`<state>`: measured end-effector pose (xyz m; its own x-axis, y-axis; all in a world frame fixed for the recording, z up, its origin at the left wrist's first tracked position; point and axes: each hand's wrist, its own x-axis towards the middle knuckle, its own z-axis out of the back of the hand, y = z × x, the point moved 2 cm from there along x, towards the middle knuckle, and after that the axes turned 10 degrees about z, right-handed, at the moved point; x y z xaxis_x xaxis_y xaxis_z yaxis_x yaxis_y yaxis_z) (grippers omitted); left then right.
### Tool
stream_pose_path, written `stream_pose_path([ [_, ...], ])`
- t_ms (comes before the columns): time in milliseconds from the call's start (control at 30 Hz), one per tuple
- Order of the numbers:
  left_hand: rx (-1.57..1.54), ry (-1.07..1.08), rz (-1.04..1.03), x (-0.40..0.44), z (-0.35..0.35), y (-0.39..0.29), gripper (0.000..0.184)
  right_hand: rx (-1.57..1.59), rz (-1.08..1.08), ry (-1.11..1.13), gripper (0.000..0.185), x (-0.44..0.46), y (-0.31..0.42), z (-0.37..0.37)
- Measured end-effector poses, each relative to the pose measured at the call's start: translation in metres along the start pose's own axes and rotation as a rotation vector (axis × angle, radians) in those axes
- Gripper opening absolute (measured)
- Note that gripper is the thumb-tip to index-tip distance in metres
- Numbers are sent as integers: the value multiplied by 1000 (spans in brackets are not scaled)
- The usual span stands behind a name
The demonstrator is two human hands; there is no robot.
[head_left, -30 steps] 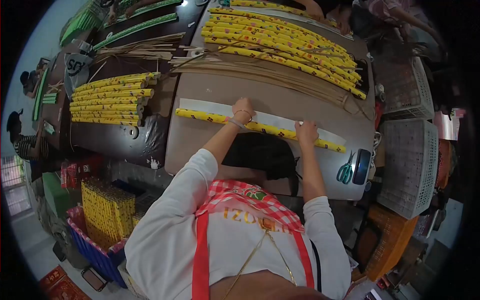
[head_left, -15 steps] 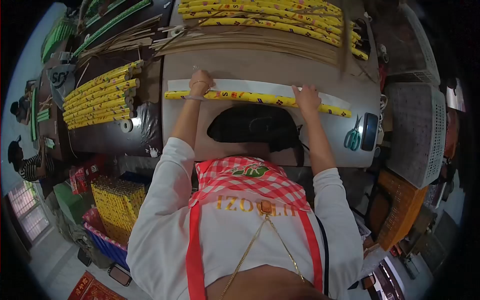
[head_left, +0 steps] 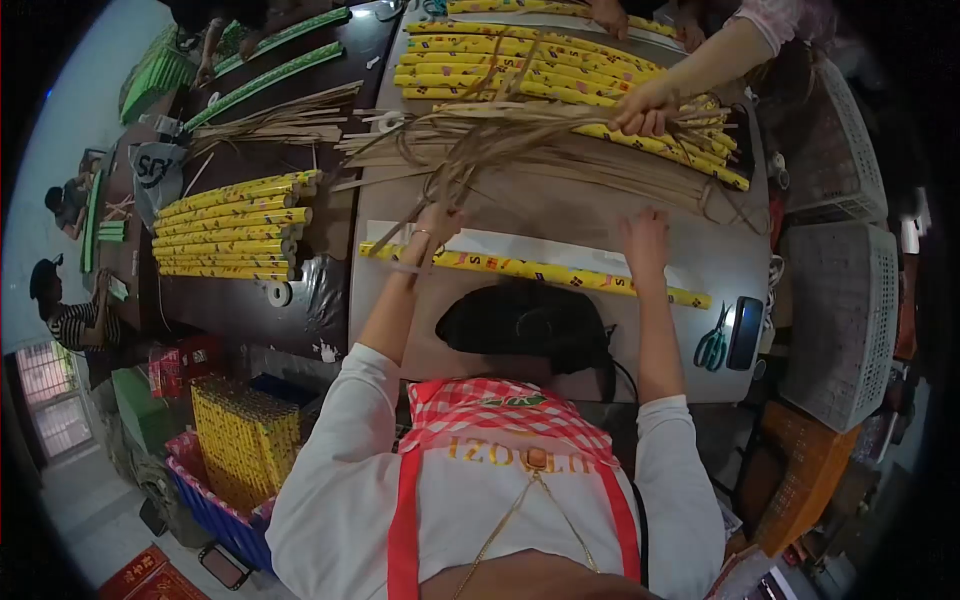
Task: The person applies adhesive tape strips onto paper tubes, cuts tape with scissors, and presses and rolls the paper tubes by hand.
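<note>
A long yellow patterned tube (head_left: 520, 268) lies across the table in front of me, with a white paper strip (head_left: 500, 240) along its far side. My left hand (head_left: 437, 222) is curled just beyond the tube's left part. Loose brown strips (head_left: 480, 150) hang down against it and hide part of the fingers, so what it holds cannot be made out. Beyond the tube towards its right part, my right hand (head_left: 645, 238) has its fingers extended and nothing visible in them. From the far right, a co-worker's hand (head_left: 645, 108) grips the bundle of brown strips.
A black cloth item (head_left: 525, 325) lies nearest my body. Teal scissors (head_left: 711, 345) and a phone (head_left: 744, 333) are at right. Yellow tubes (head_left: 235, 230) are stacked on the left table, more yellow tubes (head_left: 480, 60) at the back. White crates (head_left: 840, 310) stand at right.
The co-worker's arm has come in from the far right, lifting the brown strips over the table. My right hand has come off the tube. The view has shifted, so the table appears lower.
</note>
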<state>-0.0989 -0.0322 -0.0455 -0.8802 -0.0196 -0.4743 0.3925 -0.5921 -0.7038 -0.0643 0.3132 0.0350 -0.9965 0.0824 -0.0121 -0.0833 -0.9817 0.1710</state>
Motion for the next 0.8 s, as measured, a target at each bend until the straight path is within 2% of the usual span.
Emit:
stream_pose_path([
  [33, -177, 97, -87, -17, -3, -10, 21, 14, 9, -121, 34, 10, 10, 26],
  [67, 48, 267, -118, -20, 0, -20, 22, 24, 43, -73, 32, 23, 10, 33],
  [100, -98, 329, -72, -31, -4, -32, 22, 34, 74, -20, 30, 35, 8, 39],
  [133, -245, 390, -20, -44, -8, -44, 21, 45, 67, 177, 28, 47, 13, 51],
  [167, -203, 477, -57, -52, -6, -60, 20, 57, 58, 367, 27, 54, 21, 62],
  [233, -169, 564, -48, -53, -10, -65, 20, -16, 225, 99, 38, 55, 42, 73],
  [267, -131, 633, -49, -52, -12, -65, 21, -22, 218, 109, 38, 61, 36, 61],
  [300, 35, 648, -51, -47, -14, -66, 21, -148, 455, 2, 47, 73, 32, 41],
  [333, 35, 658, -49, -48, -14, -74, 21, -273, 691, -109, 58, 82, 28, 22],
  [367, 51, 578, -131, -51, -13, -88, 20, -273, 683, -102, 58, 90, 18, 2],
  [400, 66, 496, -213, -52, -14, -98, 20, -272, 660, 3, 64, 97, 7, -18],
  [433, 208, 364, -424, -46, -16, -105, 22, -272, 638, 107, 71, 100, -1, -27],
  [467, 205, 369, -425, -40, -22, -110, 22, -275, 634, 111, 71, 101, -9, -33],
  [533, 217, -114, -498, -35, -31, -134, 35, -114, 619, 132, 63, 101, -18, -40],
  [600, 275, -296, -712, -19, -49, -153, 54, -90, 588, 135, 61, 97, -24, -51],
  [667, 600, -310, -773, -7, -71, -182, 70, -66, 561, 125, 60, 97, -26, -53],
  [733, 677, -200, -735, 16, -108, -190, 86, 95, 482, 105, 54, 92, -26, -49],
  [800, 1005, -162, -739, 25, -128, -202, 88, 129, 521, 66, 53, 94, -43, -69],
])
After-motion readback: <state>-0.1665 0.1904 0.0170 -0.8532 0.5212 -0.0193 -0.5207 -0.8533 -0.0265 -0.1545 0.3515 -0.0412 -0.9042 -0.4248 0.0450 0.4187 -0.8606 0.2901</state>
